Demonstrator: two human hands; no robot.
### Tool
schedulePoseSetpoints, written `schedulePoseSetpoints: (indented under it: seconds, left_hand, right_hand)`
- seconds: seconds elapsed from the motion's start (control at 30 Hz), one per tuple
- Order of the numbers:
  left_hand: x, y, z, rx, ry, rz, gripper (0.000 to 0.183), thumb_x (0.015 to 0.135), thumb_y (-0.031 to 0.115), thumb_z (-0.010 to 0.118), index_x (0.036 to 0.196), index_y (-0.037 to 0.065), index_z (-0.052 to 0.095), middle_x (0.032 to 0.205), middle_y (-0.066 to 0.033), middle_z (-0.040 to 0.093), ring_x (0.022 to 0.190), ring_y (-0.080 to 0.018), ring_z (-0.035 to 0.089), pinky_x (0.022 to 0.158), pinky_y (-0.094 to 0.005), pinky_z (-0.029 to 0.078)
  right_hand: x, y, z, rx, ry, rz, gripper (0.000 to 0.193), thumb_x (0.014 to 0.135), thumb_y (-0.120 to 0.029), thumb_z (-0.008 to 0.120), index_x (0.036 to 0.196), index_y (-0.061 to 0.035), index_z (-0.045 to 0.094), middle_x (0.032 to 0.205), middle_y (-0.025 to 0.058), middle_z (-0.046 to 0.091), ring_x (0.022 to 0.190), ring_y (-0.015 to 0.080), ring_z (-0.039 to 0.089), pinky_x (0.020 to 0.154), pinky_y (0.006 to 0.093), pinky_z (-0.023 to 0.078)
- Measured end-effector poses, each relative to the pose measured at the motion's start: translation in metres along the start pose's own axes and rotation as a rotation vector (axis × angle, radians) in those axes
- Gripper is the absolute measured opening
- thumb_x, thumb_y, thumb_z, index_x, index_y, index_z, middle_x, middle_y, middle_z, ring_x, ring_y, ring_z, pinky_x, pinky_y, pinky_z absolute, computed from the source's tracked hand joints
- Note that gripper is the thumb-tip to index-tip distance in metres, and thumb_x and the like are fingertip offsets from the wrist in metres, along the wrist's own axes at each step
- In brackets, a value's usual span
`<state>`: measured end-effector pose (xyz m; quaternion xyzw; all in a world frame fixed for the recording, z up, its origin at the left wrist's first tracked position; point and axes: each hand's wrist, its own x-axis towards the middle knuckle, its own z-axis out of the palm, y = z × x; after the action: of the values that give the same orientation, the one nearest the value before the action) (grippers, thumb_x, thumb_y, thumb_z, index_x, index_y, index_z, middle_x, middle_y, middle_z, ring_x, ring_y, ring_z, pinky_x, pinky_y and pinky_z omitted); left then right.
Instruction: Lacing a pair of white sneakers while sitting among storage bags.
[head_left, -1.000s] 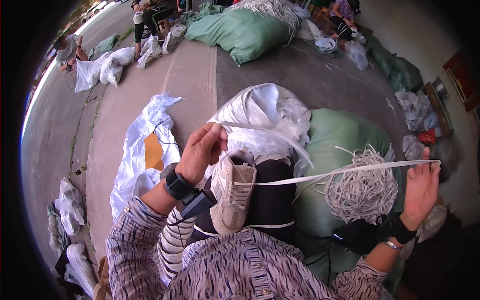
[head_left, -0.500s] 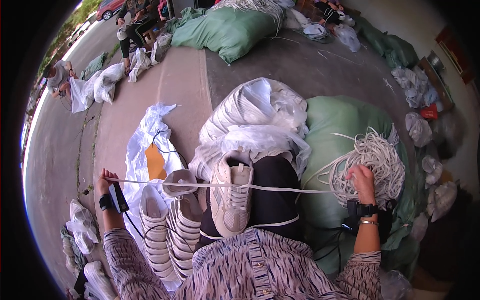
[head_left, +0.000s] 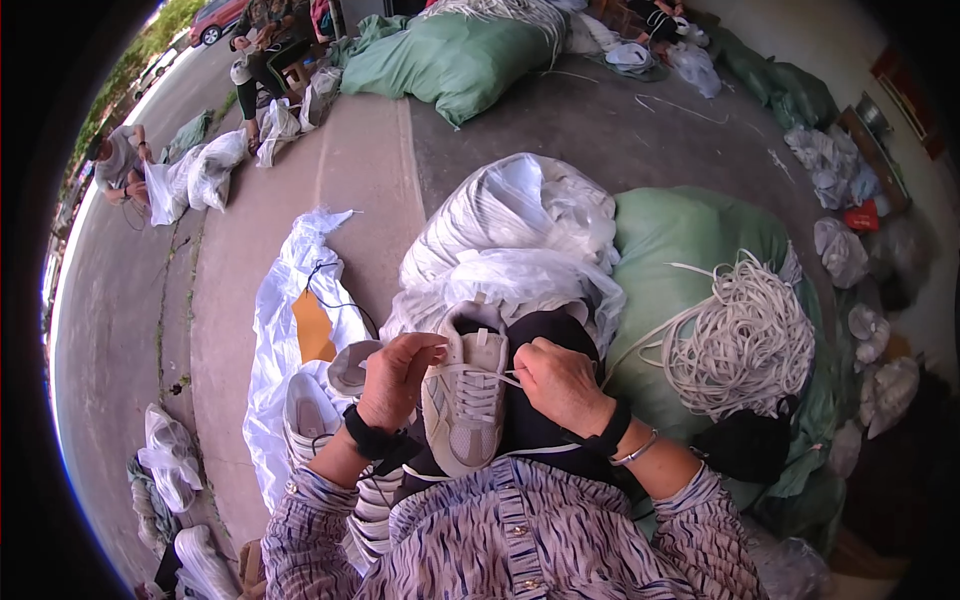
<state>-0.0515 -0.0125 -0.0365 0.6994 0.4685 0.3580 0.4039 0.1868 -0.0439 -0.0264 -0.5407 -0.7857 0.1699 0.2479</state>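
Observation:
A beige and white sneaker (head_left: 462,425) rests on my lap, toe toward me, with its lace (head_left: 478,372) threaded through the eyelets. My left hand (head_left: 402,375) is at the left of the shoe's opening, fingertips pinched together on the lace, partly hidden by the fingers. On the other side, my right hand (head_left: 562,385) is closed in a pinch on the lace beside the tongue. Between the two hands the lace runs across the upper part of the shoe.
At my right, a heap of loose white laces (head_left: 740,340) lies on a green sack (head_left: 680,240). White bags (head_left: 510,215) stand ahead. Stacked sneakers (head_left: 308,405) and a white plastic sheet (head_left: 275,330) are at my left. Other people sit at the far left.
Both hands have come inward from wide apart to the shoe. The lace that was stretched straight across is now drawn in at the shoe. My right hand has left the lace heap.

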Motion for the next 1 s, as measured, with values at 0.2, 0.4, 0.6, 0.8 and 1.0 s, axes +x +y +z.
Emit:
schedulePoseSetpoints:
  seconds: [0.2,0.4,0.6,0.8,1.0]
  left_hand:
    - [-0.009,0.006,-0.001,-0.288,-0.078,-0.306,0.013,0.088,0.001,0.056,0.097,0.000,0.065,0.080,-0.0055,0.066,0.073,-0.0110,0.062,0.066,-0.0246,0.050]
    - [-0.014,0.004,0.000,-0.316,-0.230,-0.319,0.012,0.088,0.009,0.060,0.086,-0.002,0.063,0.070,-0.0002,0.060,0.068,-0.0064,0.053,0.063,-0.0225,0.045]
    - [-0.018,-0.008,0.003,-0.286,-0.209,-0.265,0.021,0.090,0.020,0.059,0.081,0.002,0.062,0.070,0.0024,0.057,0.066,-0.0051,0.050,0.062,-0.0209,0.041]
    - [-0.018,-0.015,0.007,-0.415,-0.148,-0.324,0.023,0.089,0.021,0.061,0.080,0.000,0.061,0.069,0.0018,0.057,0.065,-0.0059,0.050,0.061,-0.0212,0.042]
    - [-0.019,-0.023,0.012,-0.506,-0.130,-0.340,0.024,0.090,0.024,0.061,0.082,0.001,0.063,0.071,0.0019,0.059,0.066,-0.0051,0.051,0.063,-0.0209,0.044]
  right_hand:
    - [0.001,0.006,0.006,0.044,0.033,-0.004,0.007,0.079,-0.010,0.061,0.076,-0.0061,0.055,0.072,0.0096,0.057,0.066,0.0315,0.059,0.058,0.0404,0.046]
    - [0.005,0.007,0.001,-0.025,-0.051,-0.066,0.008,0.079,-0.011,0.061,0.077,-0.0057,0.055,0.073,0.0109,0.057,0.065,0.0323,0.059,0.058,0.0413,0.046]
    - [0.007,0.006,0.001,-0.023,-0.084,-0.093,0.008,0.079,-0.011,0.060,0.079,-0.0049,0.055,0.073,0.0123,0.056,0.066,0.0337,0.058,0.058,0.0429,0.045]
    - [0.010,-0.002,0.006,-0.003,-0.120,-0.037,0.007,0.079,-0.010,0.060,0.078,-0.0036,0.056,0.075,0.0135,0.058,0.069,0.0337,0.059,0.060,0.0420,0.046]
    - [0.014,0.008,0.001,0.113,-0.229,-0.038,0.007,0.081,-0.010,0.055,0.080,-0.0041,0.059,0.078,0.0149,0.060,0.074,0.0358,0.060,0.065,0.0440,0.046]
